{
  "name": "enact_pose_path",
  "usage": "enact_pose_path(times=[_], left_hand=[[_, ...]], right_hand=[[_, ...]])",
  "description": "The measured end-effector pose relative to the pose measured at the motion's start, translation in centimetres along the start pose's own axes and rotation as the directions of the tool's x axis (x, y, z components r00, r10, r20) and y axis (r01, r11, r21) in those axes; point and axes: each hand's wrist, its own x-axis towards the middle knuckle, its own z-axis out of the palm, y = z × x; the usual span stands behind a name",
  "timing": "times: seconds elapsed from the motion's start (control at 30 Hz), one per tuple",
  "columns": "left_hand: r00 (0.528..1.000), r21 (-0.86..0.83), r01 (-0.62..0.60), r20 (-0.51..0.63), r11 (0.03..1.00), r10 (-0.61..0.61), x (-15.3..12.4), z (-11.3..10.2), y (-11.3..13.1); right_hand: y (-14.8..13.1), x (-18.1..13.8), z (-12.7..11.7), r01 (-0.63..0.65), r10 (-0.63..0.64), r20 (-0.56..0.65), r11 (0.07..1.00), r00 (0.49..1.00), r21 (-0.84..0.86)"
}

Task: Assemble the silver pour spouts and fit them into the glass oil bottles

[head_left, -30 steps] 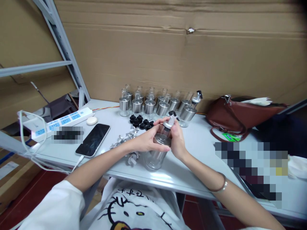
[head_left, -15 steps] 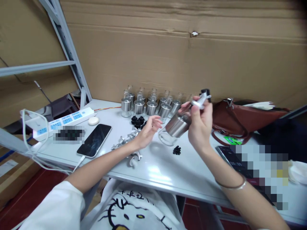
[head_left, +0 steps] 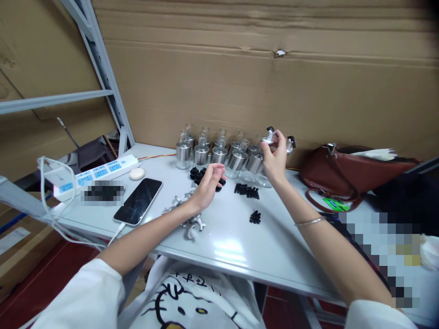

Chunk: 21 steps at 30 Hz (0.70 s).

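Note:
My right hand is at the right end of the bottle group, its fingers closed around the top of a glass bottle. A silver spout with a black tip shows above the thumb. Most of that bottle is hidden by the hand and a neighbouring bottle. Just right of the fingers, another silver spout with a black tip sticks out. My left hand hovers with loosely spread fingers near a cluster of black caps, holding nothing. Below it lie silver spout pieces, partly covered by the forearm.
Several metal-sleeved glass bottles stand along the cardboard wall. Black tubes and small black rings lie mid-table. A phone and power strip are left; a brown bag is right.
My right hand has moved forward and left, taking the bottle from a tilted position over the table to the back row. The black tubes have come into view. My left hand has lowered slightly.

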Motion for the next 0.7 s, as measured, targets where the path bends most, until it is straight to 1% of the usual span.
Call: enact_pose_path(times=[0.07,0.2,0.4,0.5,0.6,0.67,0.7], left_hand=[[1.0,0.006,0.012,0.004,1.0,-0.012,0.0,0.0,0.1],[1.0,0.004,0.01,0.007,1.0,-0.01,0.0,0.0,0.2],[1.0,-0.01,0.01,0.006,1.0,-0.01,-0.1,0.1,0.1],[0.999,-0.029,0.005,-0.033,1.0,-0.006,0.2,-0.1,0.5],[0.994,-0.05,-0.02,-0.105,0.999,0.014,0.6,-0.4,0.9],[0.989,-0.054,-0.025,-0.147,0.998,0.017,0.9,-0.7,1.2],[0.987,-0.055,-0.023,-0.163,0.998,0.014,1.0,-0.9,1.4]], right_hand=[[0.7,-0.2,0.5,0.0,0.0,0.005,0.999,1.0,0.037],[1.8,-0.5,1.1,-0.01,0.01,-0.001,1.0,1.0,-0.001],[2.1,-1.0,1.1,-0.04,0.04,-0.005,0.999,0.999,-0.012],[1.8,-1.5,1.0,-0.043,0.043,-0.008,0.999,0.999,0.015],[1.0,-3.0,0.6,-0.048,0.046,0.038,0.998,0.998,0.04],[-0.1,-4.6,0.2,-0.053,0.053,0.049,0.999,0.997,0.008],[-0.8,-5.4,0.0,-0.037,0.038,0.041,0.999,0.998,-0.02]])
